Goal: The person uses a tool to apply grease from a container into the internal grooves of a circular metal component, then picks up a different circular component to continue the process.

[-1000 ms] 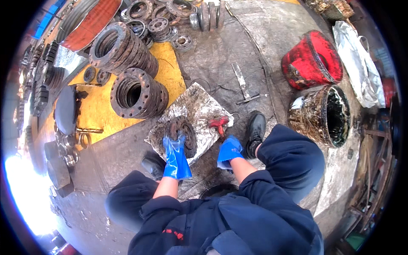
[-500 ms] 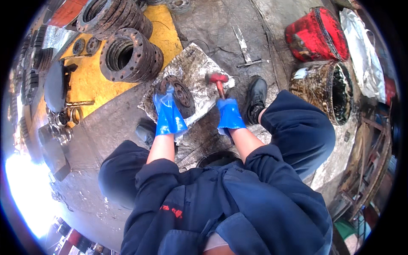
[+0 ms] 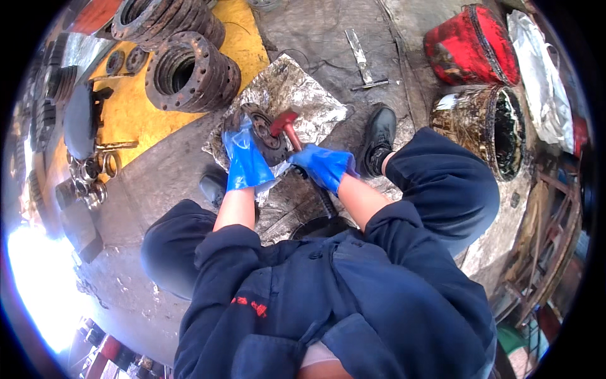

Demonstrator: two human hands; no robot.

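Note:
A rusty round metal disc with holes (image 3: pixel 268 140) lies tilted between my feet, on a crumpled, grease-stained sheet (image 3: pixel 309 95). My left hand (image 3: pixel 243 156), in a blue rubber glove, holds the disc by its left edge; its fingertips are dark and blend with the metal. In my right hand (image 3: pixel 320 165), also gloved in blue, is a hammer (image 3: pixel 285 122) with a red head. That head is over the right part of the disc; whether they touch I cannot tell. The dark end of the handle sticks out below my right hand.
Stacks of rusty flange rings (image 3: pixel 180 72) stand on a yellow sheet (image 3: pixel 136 107) at the left. A T-shaped metal tool (image 3: pixel 361 60) lies on the floor ahead. To the right are a red bucket (image 3: pixel 464 47) and a grimy bucket (image 3: pixel 467 126). Metal rings (image 3: pixel 88 170) sit far left.
My right hand has swung left and inward with the hammer, bringing its red head from the sheet's right side to the disc. My left hand stays at the disc.

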